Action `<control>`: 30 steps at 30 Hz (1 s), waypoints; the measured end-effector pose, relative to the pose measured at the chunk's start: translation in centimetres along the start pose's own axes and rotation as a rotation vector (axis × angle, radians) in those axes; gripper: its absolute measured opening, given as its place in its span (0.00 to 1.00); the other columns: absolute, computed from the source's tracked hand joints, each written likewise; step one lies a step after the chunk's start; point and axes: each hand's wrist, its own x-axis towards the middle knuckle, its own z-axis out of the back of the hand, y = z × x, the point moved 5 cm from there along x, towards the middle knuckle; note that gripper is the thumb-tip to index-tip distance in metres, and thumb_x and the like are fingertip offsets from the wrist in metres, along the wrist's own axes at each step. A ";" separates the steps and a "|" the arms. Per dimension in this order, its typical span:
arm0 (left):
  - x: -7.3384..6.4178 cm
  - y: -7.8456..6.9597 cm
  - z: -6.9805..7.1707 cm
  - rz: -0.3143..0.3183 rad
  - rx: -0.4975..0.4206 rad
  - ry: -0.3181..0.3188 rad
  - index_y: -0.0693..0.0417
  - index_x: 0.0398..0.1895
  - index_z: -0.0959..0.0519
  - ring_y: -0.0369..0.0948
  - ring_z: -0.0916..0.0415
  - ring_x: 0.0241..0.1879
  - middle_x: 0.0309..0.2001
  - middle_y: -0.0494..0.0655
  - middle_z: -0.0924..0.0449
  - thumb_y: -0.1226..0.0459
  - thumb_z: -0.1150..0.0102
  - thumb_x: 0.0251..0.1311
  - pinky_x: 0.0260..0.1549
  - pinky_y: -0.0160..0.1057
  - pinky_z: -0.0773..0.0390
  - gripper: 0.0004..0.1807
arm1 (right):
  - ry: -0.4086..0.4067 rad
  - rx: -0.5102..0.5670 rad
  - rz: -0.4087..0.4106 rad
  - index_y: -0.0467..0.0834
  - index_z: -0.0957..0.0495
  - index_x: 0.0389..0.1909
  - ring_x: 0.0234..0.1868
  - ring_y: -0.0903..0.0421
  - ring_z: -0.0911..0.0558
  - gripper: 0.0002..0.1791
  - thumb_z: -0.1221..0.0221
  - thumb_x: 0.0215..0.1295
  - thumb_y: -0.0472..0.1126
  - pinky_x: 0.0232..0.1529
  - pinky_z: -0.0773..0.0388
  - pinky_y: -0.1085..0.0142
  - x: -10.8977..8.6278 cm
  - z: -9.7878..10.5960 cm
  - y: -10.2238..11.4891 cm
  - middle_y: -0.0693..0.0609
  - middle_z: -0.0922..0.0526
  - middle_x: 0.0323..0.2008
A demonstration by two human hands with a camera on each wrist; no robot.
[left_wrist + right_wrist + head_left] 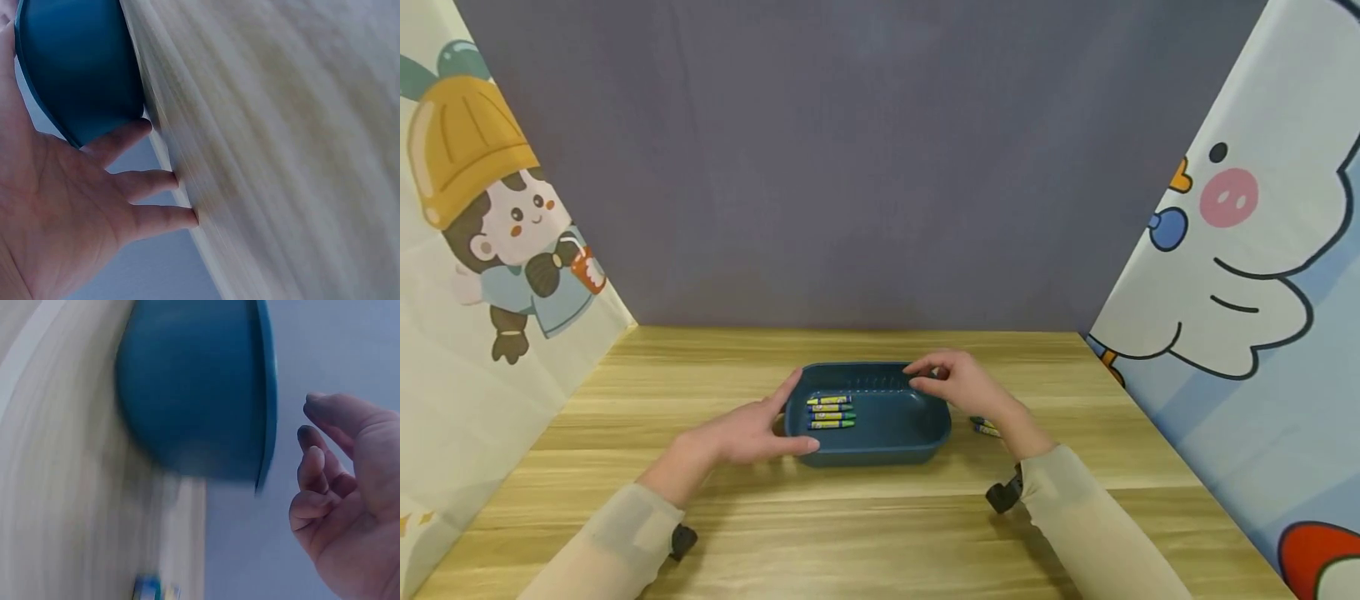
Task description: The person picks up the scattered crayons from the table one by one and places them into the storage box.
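Several crayons (831, 415) in yellow wrappers, most with green tips, lie side by side at the left of a dark teal box (868, 458). My left hand (748, 429) rests against the box's left end, thumb at the front rim and index finger at the back left corner. In the left wrist view its other fingers extend straight down to the tabletop. My right hand (958, 383) hovers over the box's right end, thumb and index finger apart and nothing between them. In the right wrist view its remaining fingers are loosely bent, apart from the rim.
A few more crayons (985, 427) lie on the wooden table (850, 533) right of the box, partly hidden by my right wrist. A grey backdrop (865, 167) stands behind the table, with cartoon-printed panels (1247, 283) on both sides.
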 end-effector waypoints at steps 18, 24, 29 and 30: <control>-0.1 -0.3 0.1 0.002 -0.003 0.013 0.37 0.92 0.73 0.61 0.24 0.74 0.76 0.69 0.26 0.28 0.34 0.65 0.72 0.64 0.26 0.71 | 0.119 -0.103 -0.136 0.47 0.08 0.53 0.37 0.63 0.20 0.12 0.29 0.73 0.41 0.37 0.21 0.67 -9.6 4.9 -9.9 0.47 0.09 0.53; -0.3 -0.4 0.1 0.005 -0.006 0.017 0.36 0.92 0.74 0.61 0.23 0.74 0.74 0.69 0.24 0.28 0.34 0.65 0.73 0.64 0.27 0.71 | 0.121 -0.127 -0.155 0.46 0.08 0.52 0.41 0.63 0.20 0.11 0.27 0.71 0.40 0.40 0.21 0.67 -10.3 5.2 -10.5 0.48 0.09 0.52; -0.4 -0.3 0.0 0.007 -0.016 0.019 0.35 0.91 0.75 0.61 0.23 0.74 0.75 0.68 0.24 0.28 0.34 0.65 0.73 0.64 0.27 0.71 | 0.107 -0.150 -0.152 0.47 0.07 0.50 0.40 0.62 0.22 0.10 0.26 0.69 0.39 0.39 0.23 0.67 -10.4 5.2 -10.3 0.48 0.10 0.51; -0.4 -0.3 0.0 0.007 -0.018 0.019 0.35 0.91 0.75 0.61 0.24 0.74 0.75 0.68 0.24 0.28 0.34 0.65 0.73 0.64 0.27 0.71 | 0.105 -0.155 -0.154 0.48 0.07 0.49 0.40 0.62 0.22 0.10 0.26 0.69 0.39 0.39 0.24 0.66 -10.4 5.2 -10.3 0.49 0.10 0.50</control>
